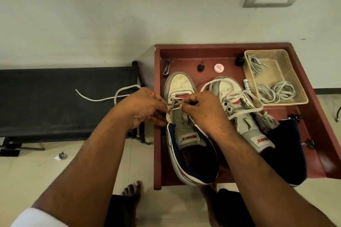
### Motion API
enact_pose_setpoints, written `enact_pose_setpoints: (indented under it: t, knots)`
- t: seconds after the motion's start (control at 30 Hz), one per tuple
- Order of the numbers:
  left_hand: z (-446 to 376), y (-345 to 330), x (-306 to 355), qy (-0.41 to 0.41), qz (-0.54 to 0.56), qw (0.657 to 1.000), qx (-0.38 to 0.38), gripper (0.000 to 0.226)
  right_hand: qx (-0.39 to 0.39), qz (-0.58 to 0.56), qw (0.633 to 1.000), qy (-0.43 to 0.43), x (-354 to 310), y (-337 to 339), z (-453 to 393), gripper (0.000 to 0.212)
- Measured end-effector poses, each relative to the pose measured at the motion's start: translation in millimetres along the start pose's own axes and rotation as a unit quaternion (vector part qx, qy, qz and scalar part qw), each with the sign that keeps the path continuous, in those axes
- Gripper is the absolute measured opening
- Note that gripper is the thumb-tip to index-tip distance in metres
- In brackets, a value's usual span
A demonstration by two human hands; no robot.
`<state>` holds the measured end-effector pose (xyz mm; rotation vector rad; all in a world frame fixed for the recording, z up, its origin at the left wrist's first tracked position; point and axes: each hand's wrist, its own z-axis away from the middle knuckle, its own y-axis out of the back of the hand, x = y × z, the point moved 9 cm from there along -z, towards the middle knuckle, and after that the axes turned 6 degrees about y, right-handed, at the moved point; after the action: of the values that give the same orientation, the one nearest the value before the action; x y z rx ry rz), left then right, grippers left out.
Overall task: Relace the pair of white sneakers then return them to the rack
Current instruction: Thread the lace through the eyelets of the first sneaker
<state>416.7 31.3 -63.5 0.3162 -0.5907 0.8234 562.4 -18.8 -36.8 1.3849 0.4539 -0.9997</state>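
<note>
White lace [103, 97] runs through only the lowest eyelets of the left sneaker [184, 116], so we judge the relacing to be at an early stage on this shoe. Its upper eyelets look empty as far as we can see, though the hands cover part of the row. The right sneaker [245, 114] lies beside it, touching or nearly so, with a lace looped loosely over its front; we cannot tell how many of its eyelets are threaded. Both sneakers sit on a red-brown tray [184, 49], not on the rack, so the return step is still outstanding. We find the left hand [145, 107] and the right hand [201, 110] close together directly above the tongue of the left sneaker, each with fingers curled and pinching the short stretch of lace held between them. The long free end of that lace trails to the left, over the black bench [55, 97]. Spare laces [273, 90] lie in a clear tub [302, 97] at the far right corner of the tray, well apart from the hands.
</note>
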Motion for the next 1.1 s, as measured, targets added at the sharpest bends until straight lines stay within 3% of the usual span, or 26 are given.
enact_pose_setpoints:
  t: [0.77, 0.9, 1.1]
  knots:
    - [0.9, -0.3, 3.7, -0.009, 0.008, 1.000, 0.016, 0.016, 0.034, -0.069, 0.997, -0.002, 3.2, -0.1, 0.5, 0.010]
    - [2.2, -0.7, 5.3, -0.016, 0.011, 1.000, 0.021, 0.016, 0.026, -0.119, 0.993, 0.009, -1.2, -2.7, 1.6, 0.021]
    - [3.0, -0.1, 5.7, -0.016, 0.004, 1.000, 0.019, 0.019, 0.008, -0.079, 0.997, 0.000, 1.8, -5.5, 0.9, 0.015]
